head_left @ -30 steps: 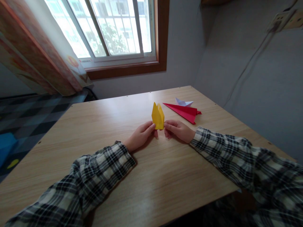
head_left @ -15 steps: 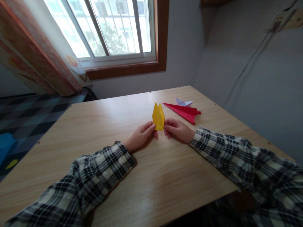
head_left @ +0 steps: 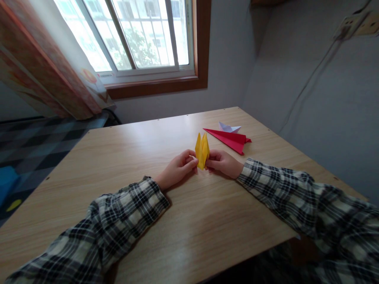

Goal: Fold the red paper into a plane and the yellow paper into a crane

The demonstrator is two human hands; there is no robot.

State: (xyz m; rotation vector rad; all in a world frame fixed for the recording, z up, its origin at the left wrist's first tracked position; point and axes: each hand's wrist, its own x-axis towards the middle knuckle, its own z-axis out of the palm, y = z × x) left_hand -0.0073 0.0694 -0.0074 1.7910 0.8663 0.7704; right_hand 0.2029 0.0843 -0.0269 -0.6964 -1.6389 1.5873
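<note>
A small folded piece of yellow paper (head_left: 202,152) stands upright over the middle of the table, its pointed tips facing up and a crease running down its centre. At its left edge, my left hand (head_left: 178,167) pinches with thumb and fingers. My right hand (head_left: 224,163) grips the right edge, low down, and its fingertips are partly behind the paper. Just beyond my right hand lies a red paper plane (head_left: 229,140). Behind the plane sits a white paper boat (head_left: 229,128).
The wooden table (head_left: 142,240) has its far edge below a window (head_left: 148,35). A curtain (head_left: 38,59) hangs at the left, above a checkered surface (head_left: 35,150) with a blue object (head_left: 8,179) on it. A cable (head_left: 308,85) runs down the right wall.
The yellow paper has moved slightly right and down. Its broad flat face has given way to a narrower, creased shape with a pointed lower end. My left fingers have shifted along its edge.
</note>
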